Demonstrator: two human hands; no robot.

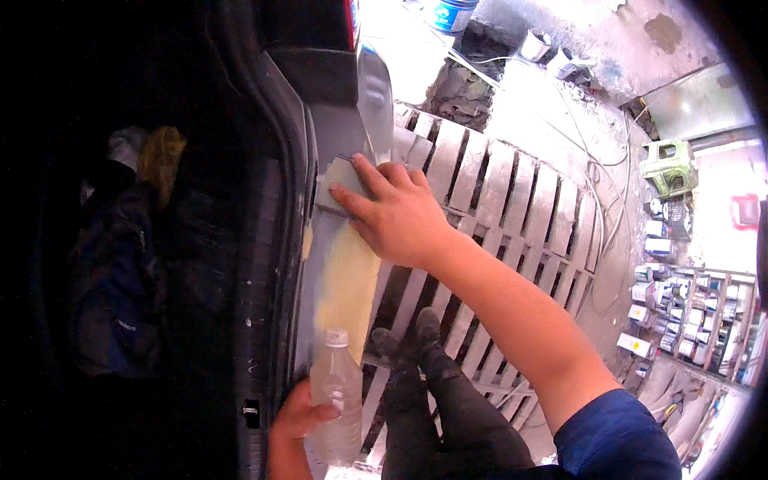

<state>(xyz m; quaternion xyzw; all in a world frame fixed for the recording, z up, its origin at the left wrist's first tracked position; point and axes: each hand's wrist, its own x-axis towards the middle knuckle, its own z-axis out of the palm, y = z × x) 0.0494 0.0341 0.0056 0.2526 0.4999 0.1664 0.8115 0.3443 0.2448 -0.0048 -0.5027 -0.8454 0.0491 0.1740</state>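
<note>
The right hand (402,212) spreads its fingers over a grey-green pad (342,171), holding it against the grey car panel (322,128) just above the frame's middle; below the pad, a pale yellow patch (350,276) runs down that panel. The left hand (300,414), at the lower centre, is closed around a clear plastic bottle (336,436), cap uppermost, thumb across its front.

Print shows in several places; at the top edge a blue can (453,16) carries white markings, partly cut off by the frame; at the right, rows of tins (700,324) bear labels too small to read; near them lies a white carton (636,346) with a yellow-orange mark; at the left, a dark bag (120,296) in the car's boot has small pale lettering, blurred.
</note>
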